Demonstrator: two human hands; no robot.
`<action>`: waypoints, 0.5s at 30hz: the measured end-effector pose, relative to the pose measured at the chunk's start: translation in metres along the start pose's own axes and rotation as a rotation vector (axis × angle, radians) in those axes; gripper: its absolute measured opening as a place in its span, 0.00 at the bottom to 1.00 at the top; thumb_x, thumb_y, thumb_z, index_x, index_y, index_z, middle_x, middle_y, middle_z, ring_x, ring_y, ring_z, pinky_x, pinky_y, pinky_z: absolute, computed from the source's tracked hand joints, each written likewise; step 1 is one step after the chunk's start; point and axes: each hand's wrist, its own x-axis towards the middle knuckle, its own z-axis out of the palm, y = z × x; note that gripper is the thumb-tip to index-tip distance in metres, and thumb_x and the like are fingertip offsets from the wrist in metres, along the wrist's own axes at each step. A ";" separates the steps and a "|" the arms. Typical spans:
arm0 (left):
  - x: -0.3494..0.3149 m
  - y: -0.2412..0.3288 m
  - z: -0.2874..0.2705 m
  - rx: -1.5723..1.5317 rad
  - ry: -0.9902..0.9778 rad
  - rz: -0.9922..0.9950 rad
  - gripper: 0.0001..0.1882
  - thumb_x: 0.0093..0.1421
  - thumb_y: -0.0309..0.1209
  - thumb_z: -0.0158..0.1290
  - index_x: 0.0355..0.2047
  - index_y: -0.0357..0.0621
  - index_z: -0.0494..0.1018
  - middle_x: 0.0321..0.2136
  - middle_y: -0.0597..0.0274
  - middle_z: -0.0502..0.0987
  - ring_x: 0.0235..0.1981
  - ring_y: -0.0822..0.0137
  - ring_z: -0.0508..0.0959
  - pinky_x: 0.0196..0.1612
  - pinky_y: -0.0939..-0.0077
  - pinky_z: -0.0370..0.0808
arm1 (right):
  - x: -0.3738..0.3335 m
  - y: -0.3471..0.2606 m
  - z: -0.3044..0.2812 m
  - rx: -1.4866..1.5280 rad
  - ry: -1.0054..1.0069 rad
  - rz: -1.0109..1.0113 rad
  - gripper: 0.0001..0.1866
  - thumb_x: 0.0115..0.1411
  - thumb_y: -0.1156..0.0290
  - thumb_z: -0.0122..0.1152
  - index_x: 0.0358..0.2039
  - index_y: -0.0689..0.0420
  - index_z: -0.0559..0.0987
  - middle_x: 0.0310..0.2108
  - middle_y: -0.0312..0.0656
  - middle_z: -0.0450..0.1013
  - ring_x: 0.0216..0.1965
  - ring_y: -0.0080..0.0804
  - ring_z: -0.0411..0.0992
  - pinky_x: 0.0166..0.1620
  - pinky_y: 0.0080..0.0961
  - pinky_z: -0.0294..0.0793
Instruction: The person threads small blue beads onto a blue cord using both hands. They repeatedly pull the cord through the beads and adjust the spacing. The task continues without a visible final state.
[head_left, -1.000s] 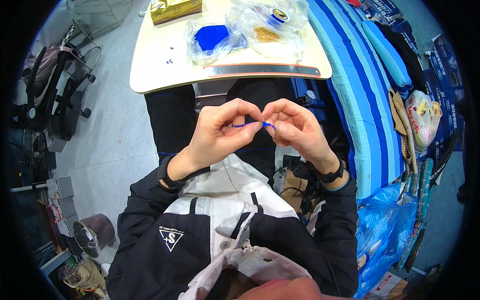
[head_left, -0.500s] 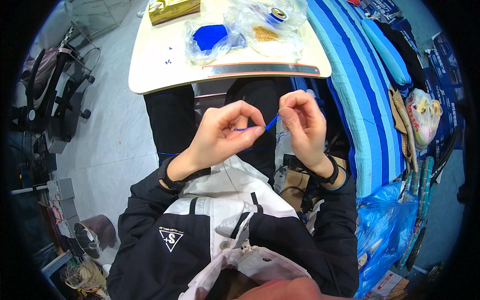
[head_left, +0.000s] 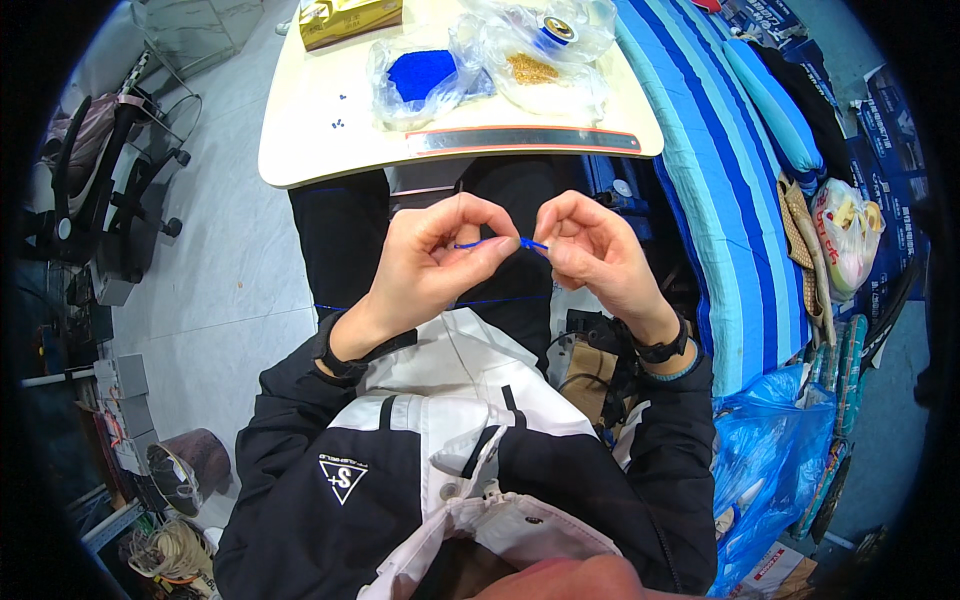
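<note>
Left hand, clamped on blue strand; right hand, returned near the left, pinching the strand too; span between them shorter, keeping the work at close fingertip range.

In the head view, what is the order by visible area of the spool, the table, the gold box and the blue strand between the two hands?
Largest to smallest, counting visible parts only:
1. table
2. gold box
3. spool
4. blue strand
</note>
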 end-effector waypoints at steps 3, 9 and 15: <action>0.000 -0.002 0.003 0.056 -0.022 0.060 0.05 0.53 0.23 0.58 0.32 0.38 0.75 0.12 0.77 0.61 0.15 0.85 0.55 0.17 0.86 0.50 | 0.001 -0.002 0.001 -0.054 0.041 0.065 0.08 0.60 0.72 0.58 0.38 0.60 0.73 0.26 0.28 0.67 0.22 0.08 0.59 0.22 0.08 0.55; 0.000 -0.004 0.002 0.074 -0.016 0.054 0.06 0.53 0.23 0.58 0.32 0.38 0.75 0.12 0.76 0.59 0.15 0.84 0.55 0.18 0.85 0.50 | 0.005 0.006 0.010 -0.308 0.235 -0.203 0.03 0.56 0.78 0.60 0.32 0.61 0.76 0.25 0.29 0.69 0.22 0.09 0.61 0.23 0.09 0.58; 0.000 -0.005 0.009 0.095 0.016 0.123 0.05 0.54 0.22 0.58 0.31 0.36 0.74 0.12 0.79 0.61 0.14 0.88 0.56 0.17 0.89 0.47 | 0.003 0.012 0.016 -0.824 0.417 -0.616 0.02 0.51 0.82 0.62 0.26 0.63 0.77 0.23 0.33 0.70 0.21 0.11 0.61 0.21 0.12 0.57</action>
